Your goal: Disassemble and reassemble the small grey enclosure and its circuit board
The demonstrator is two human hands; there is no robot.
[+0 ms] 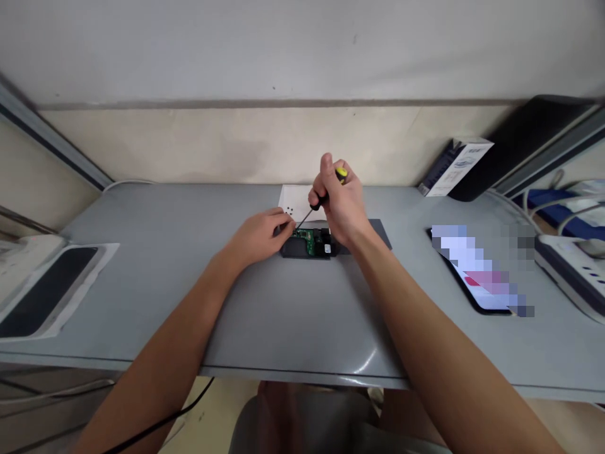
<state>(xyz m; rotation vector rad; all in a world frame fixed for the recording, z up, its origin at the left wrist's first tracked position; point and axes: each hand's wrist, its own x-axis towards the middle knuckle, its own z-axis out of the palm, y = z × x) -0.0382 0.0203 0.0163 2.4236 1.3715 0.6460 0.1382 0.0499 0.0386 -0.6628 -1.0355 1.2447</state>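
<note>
A small black device (309, 243) with its cover off and a green circuit board showing lies on the grey table (283, 315), partly on a dark mat (380, 232). My right hand (341, 205) is closed round a screwdriver (326, 194) with a black and yellow handle. Its thin shaft slants down-left to the device's left end. My left hand (259, 236) rests on the table, fingers pinched against that left end beside the tip. Behind them lies a white paper (295, 200) with a few tiny dark screws on it.
A phone with a lit screen (475, 271) lies at the right, a white power strip (574, 271) with cables beyond it. A white and blue box (454, 167) leans on a dark object at the back right. A dark-screened device in white packaging (47, 287) lies at the left.
</note>
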